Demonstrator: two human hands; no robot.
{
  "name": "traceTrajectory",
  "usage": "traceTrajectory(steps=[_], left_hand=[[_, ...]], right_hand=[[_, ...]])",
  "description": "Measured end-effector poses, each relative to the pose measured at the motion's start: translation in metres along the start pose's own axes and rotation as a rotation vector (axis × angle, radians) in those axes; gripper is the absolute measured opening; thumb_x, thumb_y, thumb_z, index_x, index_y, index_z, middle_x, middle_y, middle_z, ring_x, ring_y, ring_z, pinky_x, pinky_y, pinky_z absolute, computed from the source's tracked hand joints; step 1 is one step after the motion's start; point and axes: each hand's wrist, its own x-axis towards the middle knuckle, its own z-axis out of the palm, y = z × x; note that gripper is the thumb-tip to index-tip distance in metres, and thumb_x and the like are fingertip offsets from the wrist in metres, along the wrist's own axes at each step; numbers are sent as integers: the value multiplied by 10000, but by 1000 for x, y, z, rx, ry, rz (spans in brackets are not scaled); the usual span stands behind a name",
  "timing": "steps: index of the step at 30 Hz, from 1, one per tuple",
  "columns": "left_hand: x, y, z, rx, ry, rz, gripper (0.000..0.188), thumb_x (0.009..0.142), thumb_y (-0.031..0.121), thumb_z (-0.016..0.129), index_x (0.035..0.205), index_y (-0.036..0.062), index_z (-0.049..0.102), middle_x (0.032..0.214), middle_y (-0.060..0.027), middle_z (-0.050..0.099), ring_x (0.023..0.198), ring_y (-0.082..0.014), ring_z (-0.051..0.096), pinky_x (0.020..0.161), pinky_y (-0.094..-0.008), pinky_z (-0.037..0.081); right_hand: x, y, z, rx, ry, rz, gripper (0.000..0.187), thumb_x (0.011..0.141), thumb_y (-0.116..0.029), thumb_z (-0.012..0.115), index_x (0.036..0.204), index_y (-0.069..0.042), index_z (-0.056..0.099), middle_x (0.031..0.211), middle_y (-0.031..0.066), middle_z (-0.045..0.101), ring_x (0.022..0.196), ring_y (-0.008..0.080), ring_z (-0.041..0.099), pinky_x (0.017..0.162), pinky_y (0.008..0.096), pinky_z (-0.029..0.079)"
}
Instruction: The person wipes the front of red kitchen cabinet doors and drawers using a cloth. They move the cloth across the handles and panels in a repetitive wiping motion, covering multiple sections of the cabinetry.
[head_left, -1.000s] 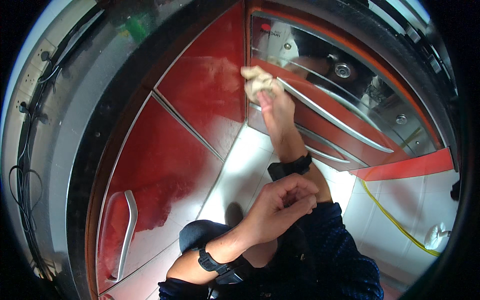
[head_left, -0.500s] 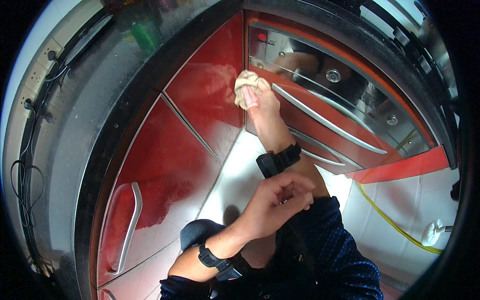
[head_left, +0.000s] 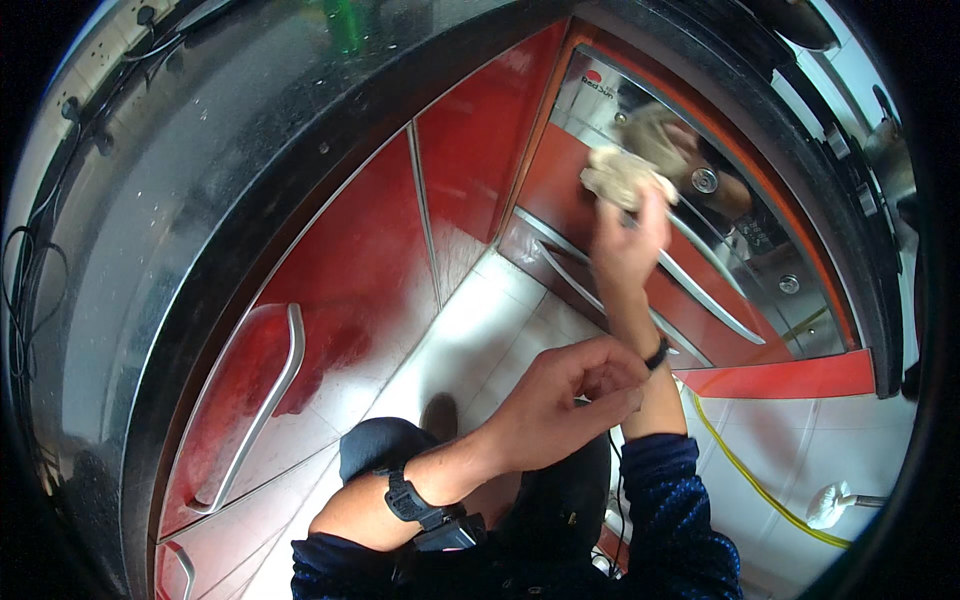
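Note:
A crumpled beige cloth (head_left: 622,180) is bunched in my right hand (head_left: 632,238), which is closed on it. The cloth lies against the red-and-steel front panel (head_left: 600,128), by the upper end of its long silver handle (head_left: 705,285). Some of the cloth and fingers are smeared by motion. My left hand (head_left: 568,402) hangs in front of my body, close to my right forearm. Its fingers are curled in toward the thumb, with nothing seen in them.
Glossy red cabinet doors (head_left: 330,270) with a silver handle (head_left: 262,415) stand at the left, under a dark countertop (head_left: 230,130). A yellow hose (head_left: 752,480) runs across the white tiled floor at the right, near a white-wrapped pipe end (head_left: 826,506).
My right hand has moved the cloth from the corner beside the cabinet onto the panel, to the right. The view has shifted. My left hand keeps its curled pose.

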Motion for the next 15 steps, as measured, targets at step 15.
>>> traceTrajectory(steps=[15], left_hand=[[-16, 11, -5, 77, 61, 59, 215, 1054, 18, 633, 1262, -4, 683, 1023, -131, 749, 915, -190, 730, 838, -318, 592]], right_hand=[[-92, 63, 24, -531, -707, -585, 252, 891, -150, 635, 1106, -38, 706, 1113, 132, 675, 1074, 301, 667, 924, 463, 538]])
